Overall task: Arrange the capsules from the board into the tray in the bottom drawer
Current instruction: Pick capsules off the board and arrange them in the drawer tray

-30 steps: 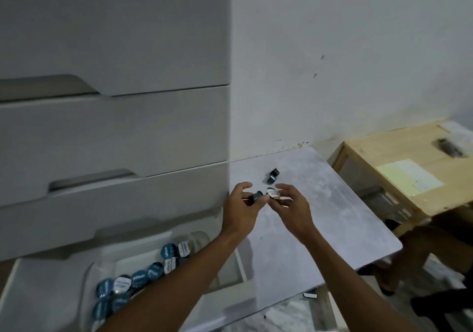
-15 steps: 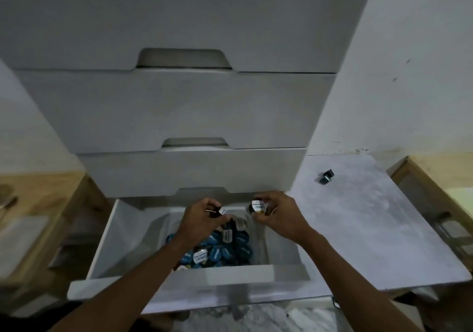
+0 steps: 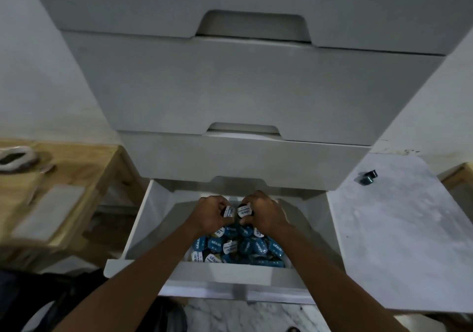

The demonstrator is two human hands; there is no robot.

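Between both hands (image 3: 240, 214), capsules (image 3: 229, 212) over tray (image 3: 282, 203)

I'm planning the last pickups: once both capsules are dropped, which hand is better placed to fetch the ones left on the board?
Probably the right hand. The leftover capsules lie on the board, right of the open drawer. The left hand would have to cross over.

Both hands over the open bottom drawer (image 3: 133, 232): left hand (image 3: 208, 215) pinching a white-lidded capsule (image 3: 228, 212), right hand (image 3: 266, 215) gripping another (image 3: 243, 211), the two nearly touching. Below, a tray (image 3: 285, 205) heaped with blue capsules (image 3: 240, 247). Two capsules left (image 3: 368, 177) on the marble board (image 3: 399, 242).
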